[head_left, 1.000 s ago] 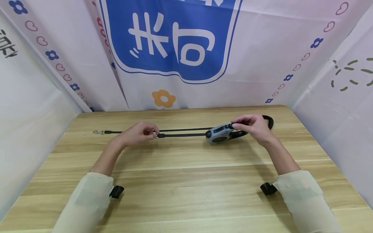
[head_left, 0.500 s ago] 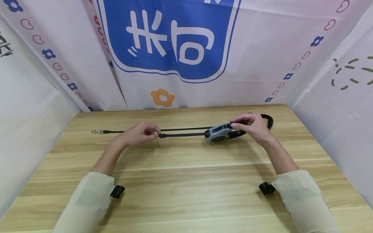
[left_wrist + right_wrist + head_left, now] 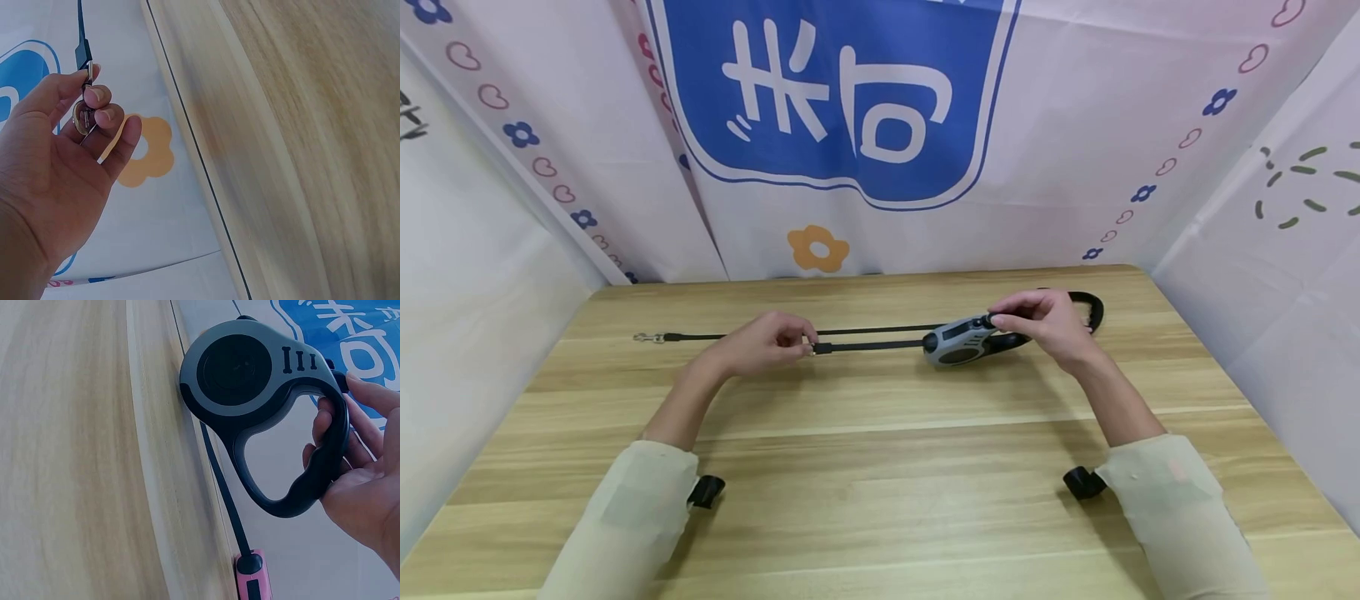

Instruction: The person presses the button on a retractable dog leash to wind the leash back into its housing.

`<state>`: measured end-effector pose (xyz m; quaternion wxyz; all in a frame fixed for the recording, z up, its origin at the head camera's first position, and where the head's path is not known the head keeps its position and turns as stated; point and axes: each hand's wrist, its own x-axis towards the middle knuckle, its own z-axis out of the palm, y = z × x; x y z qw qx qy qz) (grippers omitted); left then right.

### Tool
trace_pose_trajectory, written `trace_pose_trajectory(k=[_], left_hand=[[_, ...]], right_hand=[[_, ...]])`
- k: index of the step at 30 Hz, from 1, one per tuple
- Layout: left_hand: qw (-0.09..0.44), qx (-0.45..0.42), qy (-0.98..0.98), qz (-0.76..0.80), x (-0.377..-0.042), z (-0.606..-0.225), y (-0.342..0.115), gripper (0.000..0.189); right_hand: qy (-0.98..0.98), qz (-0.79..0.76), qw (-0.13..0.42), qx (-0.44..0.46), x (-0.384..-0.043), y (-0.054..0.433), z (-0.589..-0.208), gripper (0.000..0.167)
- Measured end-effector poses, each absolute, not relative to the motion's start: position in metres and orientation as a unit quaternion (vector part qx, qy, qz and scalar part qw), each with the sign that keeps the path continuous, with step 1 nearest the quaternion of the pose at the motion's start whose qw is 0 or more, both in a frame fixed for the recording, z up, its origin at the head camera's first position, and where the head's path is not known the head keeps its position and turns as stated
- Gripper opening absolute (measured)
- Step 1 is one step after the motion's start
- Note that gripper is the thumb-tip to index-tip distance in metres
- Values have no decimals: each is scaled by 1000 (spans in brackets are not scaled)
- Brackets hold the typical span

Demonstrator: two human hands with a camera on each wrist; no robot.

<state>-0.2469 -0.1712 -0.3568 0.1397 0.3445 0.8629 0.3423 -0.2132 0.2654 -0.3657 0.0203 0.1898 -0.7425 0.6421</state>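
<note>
My left hand (image 3: 769, 343) pinches the metal snap hook (image 3: 87, 115) at the end of a black leash strap (image 3: 880, 345). That strap runs right into a grey and black retractable leash (image 3: 236, 375), held up a little over the table. My right hand (image 3: 1051, 325) grips its looped handle, the thumb at the black button (image 3: 339, 381) on top. In the right wrist view the fingers curl round the handle. Behind lies a second black strap (image 3: 692, 337), its silver snap hook (image 3: 648, 337) at the left; my left hand hides part of it.
The second strap leads to a pink leash case (image 3: 253, 575), seen in the right wrist view. A wooden table (image 3: 880, 517) lies below, with a printed cloth wall (image 3: 1060, 142) at its back edge. Black wrist mounts (image 3: 707, 492) stick out from both sleeves.
My left hand has come slightly to the right, and the retractable leash slightly to the left. The strap between them looks shorter. Both hands keep their hold.
</note>
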Motion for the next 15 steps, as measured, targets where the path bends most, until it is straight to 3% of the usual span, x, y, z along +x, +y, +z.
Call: trace_pose_trajectory(k=[15], left_hand=[[151, 344, 861, 344, -246, -354, -169, 13]], right_hand=[[-739, 647, 19, 188, -212, 262, -362, 14]])
